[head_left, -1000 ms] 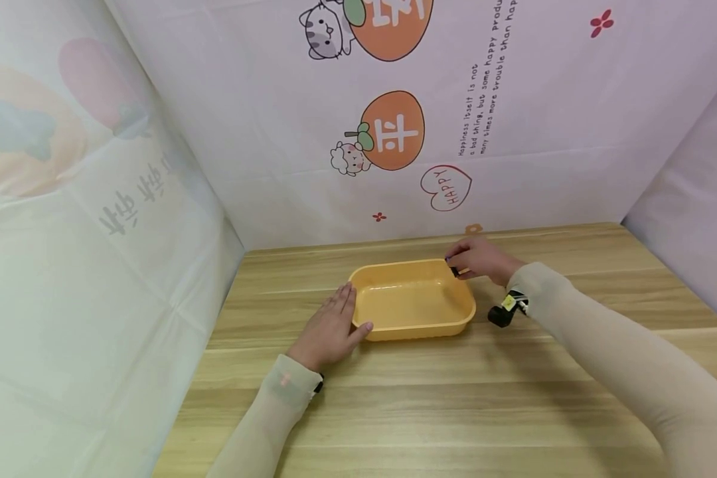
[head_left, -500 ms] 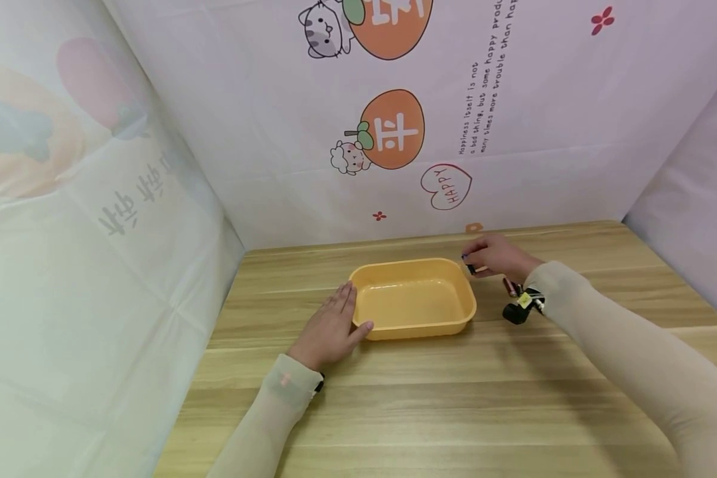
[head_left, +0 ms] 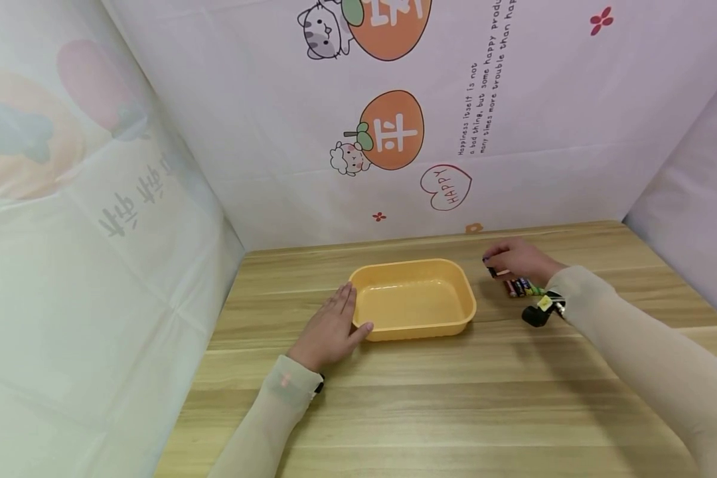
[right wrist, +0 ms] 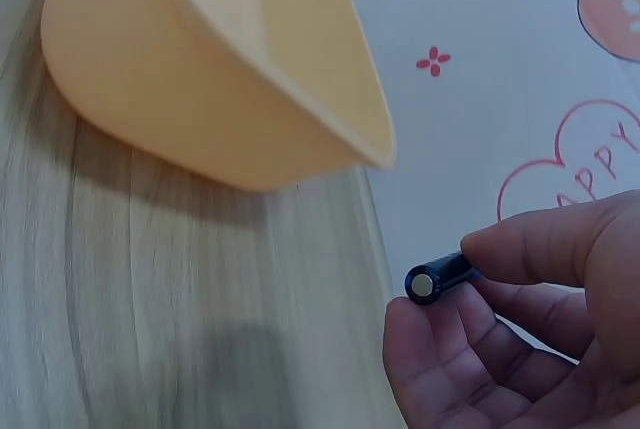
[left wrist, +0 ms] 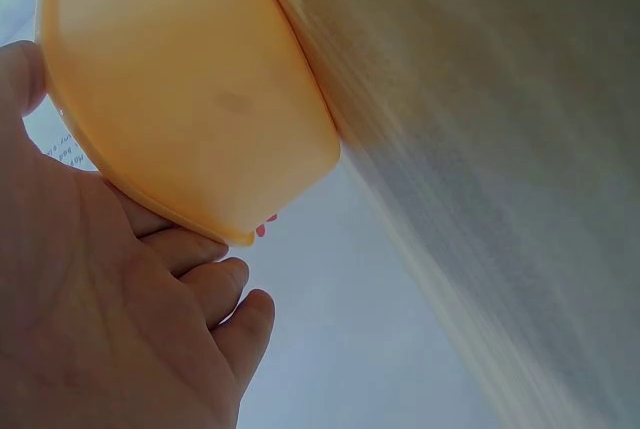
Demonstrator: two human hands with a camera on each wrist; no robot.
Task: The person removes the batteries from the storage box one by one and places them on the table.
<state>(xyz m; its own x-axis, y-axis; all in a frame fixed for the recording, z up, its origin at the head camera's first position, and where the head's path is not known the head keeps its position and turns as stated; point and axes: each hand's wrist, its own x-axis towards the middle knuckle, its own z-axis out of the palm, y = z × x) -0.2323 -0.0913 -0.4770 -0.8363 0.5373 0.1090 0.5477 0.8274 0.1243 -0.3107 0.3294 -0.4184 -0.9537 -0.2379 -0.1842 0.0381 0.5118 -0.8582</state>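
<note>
A yellow plastic tray [head_left: 415,302] sits on the wooden table, its inside bare. My left hand [head_left: 330,325] rests against the tray's left end with straight fingers, the thumb at the front corner. The left wrist view shows those fingers [left wrist: 185,254] touching the rim. Beyond the tray's right end, my right hand [head_left: 521,257] pinches a dark blue battery [right wrist: 437,279] between thumb and fingers. In the right wrist view its round metal end faces the camera. Several more batteries [head_left: 520,287] lie side by side on the table, just below my right hand and partly hidden by the wrist.
The wooden table [head_left: 394,405] meets a white printed cloth [head_left: 311,199] behind the tray. More cloth hangs on the left [head_left: 95,299] and right [head_left: 693,219]. A black wrist camera [head_left: 538,313] juts from my right wrist, low over the table.
My right hand has moved right, from the tray's far right corner to beyond it, with the battery still pinched. The batteries on the table have come into view. My left hand stays put.
</note>
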